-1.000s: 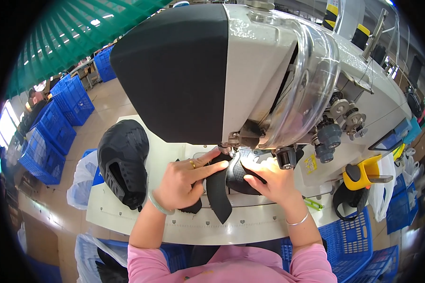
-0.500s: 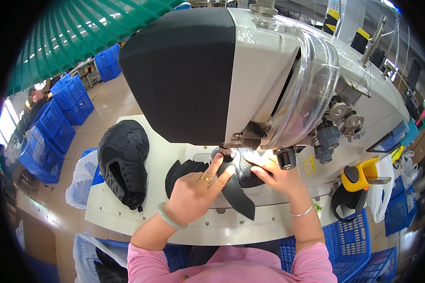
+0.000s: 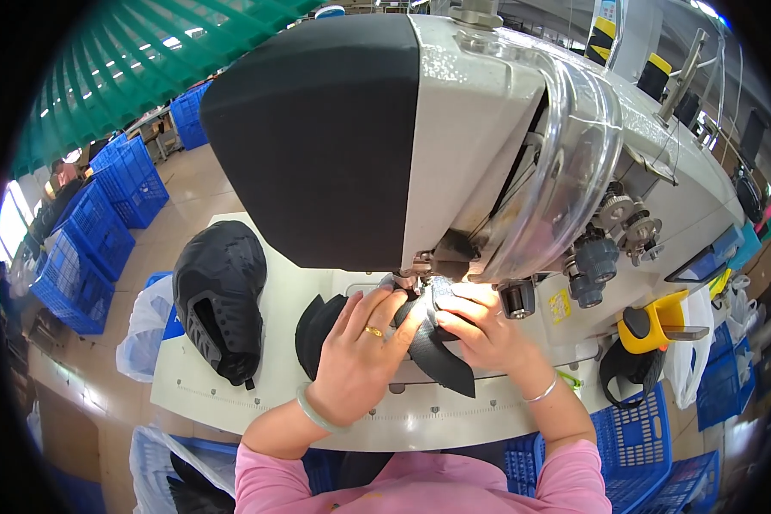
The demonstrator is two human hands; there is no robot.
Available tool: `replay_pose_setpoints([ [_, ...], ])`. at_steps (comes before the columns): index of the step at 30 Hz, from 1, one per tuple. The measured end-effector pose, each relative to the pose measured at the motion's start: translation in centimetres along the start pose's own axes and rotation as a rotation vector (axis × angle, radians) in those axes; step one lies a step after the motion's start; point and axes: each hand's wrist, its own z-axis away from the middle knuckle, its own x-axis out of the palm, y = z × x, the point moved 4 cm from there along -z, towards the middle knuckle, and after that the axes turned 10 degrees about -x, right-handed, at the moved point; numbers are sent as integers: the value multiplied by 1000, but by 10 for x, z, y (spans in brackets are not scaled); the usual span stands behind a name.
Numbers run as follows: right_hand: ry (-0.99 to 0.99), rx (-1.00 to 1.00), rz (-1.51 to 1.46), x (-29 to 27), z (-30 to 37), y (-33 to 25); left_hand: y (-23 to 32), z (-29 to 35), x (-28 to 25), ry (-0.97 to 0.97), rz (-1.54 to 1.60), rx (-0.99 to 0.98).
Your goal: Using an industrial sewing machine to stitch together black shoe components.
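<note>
A curved black shoe piece (image 3: 444, 367) lies under the needle area of a sewing machine (image 3: 463, 128), its pointed tail hanging toward me over the white table (image 3: 403, 435). My left hand (image 3: 357, 355), with a gold ring and a pale bangle, holds its left side, the thumb on the strip and fingertips close to the presser foot (image 3: 415, 281). On the other side my right hand (image 3: 491, 334) grips the piece with bent fingers under the bright lamp. A stack of black cut pieces (image 3: 313, 332) sits beside my left hand. The needle tip is hidden.
At left on the table stands a black shoe upper (image 3: 218, 300). Right of the machine hang a yellow holder (image 3: 655, 321) and a black strap (image 3: 630, 368). Blue crates (image 3: 630, 437) stand below the table's edge, and more blue crates (image 3: 77, 283) line the left aisle.
My left index finger has drawn back from its outstretched pose and bends beside the others. My right fingers have curled in. The strip's tail has shifted slightly right.
</note>
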Motion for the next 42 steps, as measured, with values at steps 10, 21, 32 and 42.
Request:
replay_pose_setpoints([
  [10,21,99,-102,-9,-7,-1,-15,-6,4,97,264,-66],
  [21,-61,163,-402,-11,-11,5,-16,-8,4,123,240,-11],
  [32,60,217,-273,-6,-3,2,-5,-2,0,75,134,52],
  [42,94,210,-237,-6,-6,8,-2,-11,2,59,131,30],
])
